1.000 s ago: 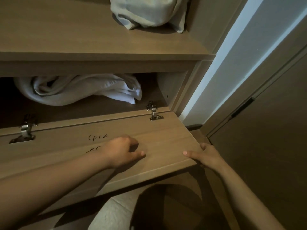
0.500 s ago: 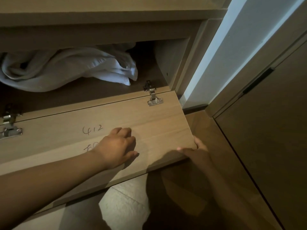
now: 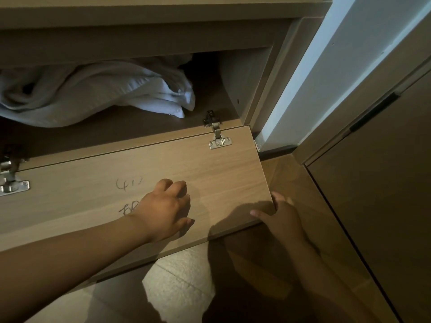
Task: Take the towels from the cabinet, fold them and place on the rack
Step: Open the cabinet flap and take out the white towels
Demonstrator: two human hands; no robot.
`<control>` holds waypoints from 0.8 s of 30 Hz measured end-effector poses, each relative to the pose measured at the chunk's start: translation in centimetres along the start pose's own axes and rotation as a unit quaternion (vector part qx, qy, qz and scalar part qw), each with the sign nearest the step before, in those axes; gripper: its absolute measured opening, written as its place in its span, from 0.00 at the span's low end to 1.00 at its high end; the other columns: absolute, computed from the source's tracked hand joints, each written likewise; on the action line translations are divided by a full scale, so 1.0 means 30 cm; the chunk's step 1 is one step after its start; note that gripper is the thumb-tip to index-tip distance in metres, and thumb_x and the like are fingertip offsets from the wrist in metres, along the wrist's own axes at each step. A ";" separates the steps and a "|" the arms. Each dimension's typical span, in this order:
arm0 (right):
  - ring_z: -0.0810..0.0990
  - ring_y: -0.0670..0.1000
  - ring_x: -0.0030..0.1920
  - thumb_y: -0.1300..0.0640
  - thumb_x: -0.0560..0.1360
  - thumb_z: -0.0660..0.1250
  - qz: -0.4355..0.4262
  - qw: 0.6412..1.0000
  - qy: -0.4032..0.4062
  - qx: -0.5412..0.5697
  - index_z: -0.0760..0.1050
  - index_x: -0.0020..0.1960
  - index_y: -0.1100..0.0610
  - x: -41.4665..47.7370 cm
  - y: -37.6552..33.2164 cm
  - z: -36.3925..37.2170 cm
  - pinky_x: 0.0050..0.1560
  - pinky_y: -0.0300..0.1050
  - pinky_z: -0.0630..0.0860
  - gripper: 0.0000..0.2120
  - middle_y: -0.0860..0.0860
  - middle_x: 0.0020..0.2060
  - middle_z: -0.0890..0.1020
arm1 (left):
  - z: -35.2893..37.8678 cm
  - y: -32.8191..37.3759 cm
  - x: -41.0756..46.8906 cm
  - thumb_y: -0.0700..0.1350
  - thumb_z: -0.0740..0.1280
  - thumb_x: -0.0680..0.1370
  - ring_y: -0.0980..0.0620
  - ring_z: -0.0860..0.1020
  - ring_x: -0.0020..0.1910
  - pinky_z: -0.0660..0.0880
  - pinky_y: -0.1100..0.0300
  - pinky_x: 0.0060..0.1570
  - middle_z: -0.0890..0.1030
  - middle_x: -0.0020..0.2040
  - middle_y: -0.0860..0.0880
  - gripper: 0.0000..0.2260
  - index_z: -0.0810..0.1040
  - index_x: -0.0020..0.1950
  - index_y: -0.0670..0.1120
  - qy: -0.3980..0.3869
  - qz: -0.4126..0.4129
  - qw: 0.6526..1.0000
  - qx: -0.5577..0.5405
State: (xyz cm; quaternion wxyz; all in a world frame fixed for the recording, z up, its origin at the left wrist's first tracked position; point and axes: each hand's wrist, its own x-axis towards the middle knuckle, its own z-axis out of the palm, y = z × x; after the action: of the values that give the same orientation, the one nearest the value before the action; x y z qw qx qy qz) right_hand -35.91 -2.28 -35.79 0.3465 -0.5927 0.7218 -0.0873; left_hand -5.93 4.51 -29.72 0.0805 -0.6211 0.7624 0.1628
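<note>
A crumpled white towel [image 3: 98, 94] lies inside the low cabinet compartment, reaching from the left edge to the middle. The cabinet's wooden flap door [image 3: 210, 173] hangs open toward me, hinged along its far edge, with handwriting on its inner face. My left hand [image 3: 165, 206] rests on that inner face, fingers loosely bent, holding nothing. My right hand [image 3: 279, 215] grips the flap's front right corner, thumb on top and fingers beneath the edge.
Two metal hinges, a right hinge [image 3: 215, 134] and a left hinge [image 3: 10, 176], join the flap to the cabinet. A pale wall strip [image 3: 326, 78] and a dark wooden door panel [image 3: 384, 183] stand to the right. Tiled floor [image 3: 177, 283] shows below the flap.
The view has dropped and the flap has swung lower. The upper shelf with its second towel has left the frame. Both hands stay on the flap.
</note>
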 end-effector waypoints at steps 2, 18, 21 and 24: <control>0.72 0.57 0.66 0.44 0.67 0.77 -0.041 0.997 0.046 -0.055 0.65 0.73 0.49 -0.014 -0.032 -0.002 0.57 0.53 0.78 0.39 0.55 0.71 0.67 | -0.002 0.000 -0.006 0.64 0.57 0.77 0.46 0.54 0.72 0.70 0.51 0.65 0.55 0.76 0.51 0.27 0.66 0.73 0.53 -0.008 -0.003 1.000 0.003; 0.74 0.46 0.59 0.48 0.76 0.68 -0.376 0.906 -0.028 -0.193 0.72 0.68 0.49 -0.083 -0.593 0.110 0.61 0.43 0.74 0.21 0.46 0.60 0.75 | -0.126 -0.354 -0.217 0.53 0.64 0.79 0.54 0.76 0.51 0.74 0.59 0.49 0.78 0.56 0.52 0.13 0.78 0.60 0.50 0.188 -0.165 0.947 -0.202; 0.74 0.48 0.59 0.48 0.76 0.68 -0.423 0.881 -0.045 -0.207 0.73 0.67 0.51 -0.097 -0.680 0.191 0.60 0.43 0.73 0.20 0.48 0.59 0.74 | -0.089 -0.441 -0.286 0.53 0.66 0.78 0.53 0.77 0.53 0.74 0.58 0.51 0.79 0.58 0.51 0.14 0.78 0.61 0.49 0.236 -0.232 0.909 -0.253; 0.73 0.49 0.60 0.47 0.76 0.68 -0.456 0.864 -0.046 -0.209 0.72 0.67 0.51 -0.110 -0.756 0.274 0.60 0.45 0.73 0.22 0.48 0.60 0.73 | -0.063 -0.504 -0.317 0.54 0.67 0.77 0.54 0.77 0.55 0.75 0.56 0.54 0.78 0.60 0.52 0.17 0.77 0.63 0.49 0.265 -0.275 0.871 -0.311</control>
State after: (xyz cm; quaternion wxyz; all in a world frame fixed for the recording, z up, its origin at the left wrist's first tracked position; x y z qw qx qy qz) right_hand -12.70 -3.30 -28.42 0.1687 -0.9177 0.3553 -0.0557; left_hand 10.98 9.96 -27.09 -0.2804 -0.8182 0.4639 0.1916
